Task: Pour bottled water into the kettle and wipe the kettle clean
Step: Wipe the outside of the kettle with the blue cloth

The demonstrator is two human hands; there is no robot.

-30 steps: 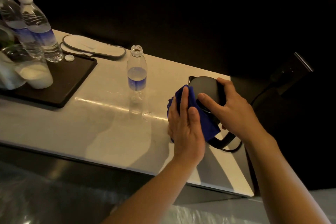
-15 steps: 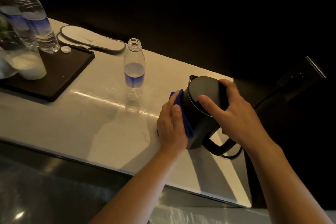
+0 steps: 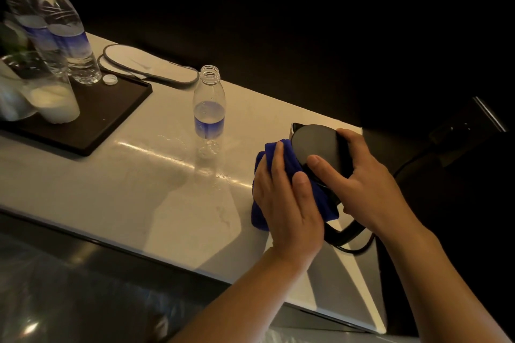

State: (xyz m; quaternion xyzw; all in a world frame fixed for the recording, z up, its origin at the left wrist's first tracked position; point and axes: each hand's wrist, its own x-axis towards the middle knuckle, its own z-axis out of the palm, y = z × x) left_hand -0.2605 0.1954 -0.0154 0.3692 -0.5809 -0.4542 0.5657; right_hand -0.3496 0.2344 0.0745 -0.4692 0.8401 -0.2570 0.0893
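A black electric kettle (image 3: 317,145) stands near the right end of a pale counter (image 3: 139,181), lid closed, handle toward me. My left hand (image 3: 287,203) presses a blue cloth (image 3: 278,156) flat against the kettle's left side. My right hand (image 3: 365,184) grips the kettle's lid and right side, fingers spread over the top. An uncapped water bottle (image 3: 209,111), nearly empty, stands upright on the counter to the left of the kettle. Its white cap (image 3: 109,79) lies on a dark tray.
A dark tray (image 3: 92,120) at the left carries two sealed water bottles (image 3: 67,30) and glassware (image 3: 53,95). White slippers (image 3: 145,65) lie behind it. A black cord (image 3: 359,248) runs from the kettle's base. The counter ends just right of the kettle.
My left hand slid the blue cloth around the kettle's side toward me, so more cloth shows than half a second ago. My right hand kept its hold on the lid.
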